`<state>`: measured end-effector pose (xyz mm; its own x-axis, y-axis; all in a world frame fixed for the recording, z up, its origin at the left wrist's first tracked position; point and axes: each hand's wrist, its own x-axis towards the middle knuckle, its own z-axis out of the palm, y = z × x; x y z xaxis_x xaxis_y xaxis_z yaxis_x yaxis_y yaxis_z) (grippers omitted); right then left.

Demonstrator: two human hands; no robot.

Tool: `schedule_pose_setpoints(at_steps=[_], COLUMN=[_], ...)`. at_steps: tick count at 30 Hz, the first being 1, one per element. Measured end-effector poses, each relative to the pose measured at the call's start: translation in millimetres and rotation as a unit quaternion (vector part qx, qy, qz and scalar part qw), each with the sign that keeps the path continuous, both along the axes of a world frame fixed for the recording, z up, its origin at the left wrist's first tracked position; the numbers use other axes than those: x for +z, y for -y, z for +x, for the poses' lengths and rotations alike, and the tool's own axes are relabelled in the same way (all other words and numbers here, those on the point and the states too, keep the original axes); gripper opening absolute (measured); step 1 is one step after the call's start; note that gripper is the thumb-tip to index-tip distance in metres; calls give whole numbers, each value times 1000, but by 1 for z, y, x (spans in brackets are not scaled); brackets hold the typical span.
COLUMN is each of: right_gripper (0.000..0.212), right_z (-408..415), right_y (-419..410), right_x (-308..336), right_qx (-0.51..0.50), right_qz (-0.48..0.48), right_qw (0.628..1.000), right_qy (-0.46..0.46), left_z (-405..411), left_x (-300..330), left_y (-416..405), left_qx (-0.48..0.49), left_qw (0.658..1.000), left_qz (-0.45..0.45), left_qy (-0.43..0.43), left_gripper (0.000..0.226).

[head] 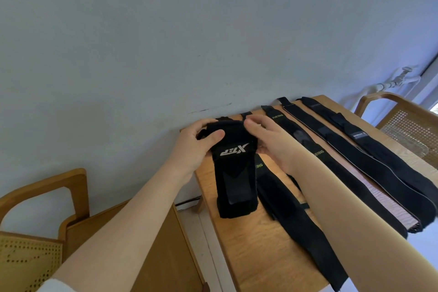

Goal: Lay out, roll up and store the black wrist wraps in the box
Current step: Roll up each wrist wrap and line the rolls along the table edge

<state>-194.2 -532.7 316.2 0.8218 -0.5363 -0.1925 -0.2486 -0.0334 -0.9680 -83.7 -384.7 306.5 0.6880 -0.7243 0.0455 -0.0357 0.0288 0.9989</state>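
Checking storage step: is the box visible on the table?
No: the table shows only black wrist wraps laid out, and both hands hold the XTEP wrap.

Two bare forearms reach in from the lower edge, uncovered from elbow to wrist. The left hand [193,147] and right hand [272,142] wear no gloves, rings or watch. A white sleeve [53,286] edge shows at the lower left.
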Motion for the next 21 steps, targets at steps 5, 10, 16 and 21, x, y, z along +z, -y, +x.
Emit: schedule_pose_setpoints(at_steps=[5,10,16,21], right_gripper=[50,48,38,45], right_z=[-11,-12,-2,12], right_y=[0,9,-1,-14], right_x=[-7,1,9,-2], right_qx=[59,77,136,213], right_qz=[-103,-45,-206,-333], right_qw=[992,996,960,890], right_qy=[34,-14,-135,-226], left_z=[5,18,14,7], left_x=[-1,4,-11,-34], left_y=[1,-9,-10,-10], left_qx=[-8,-146,-213,-200], left_qw=[993,971,946,941], left_qz=[66,182,242,273], left_qy=[-101,-55,40,14], left_gripper=[21,39,44,40])
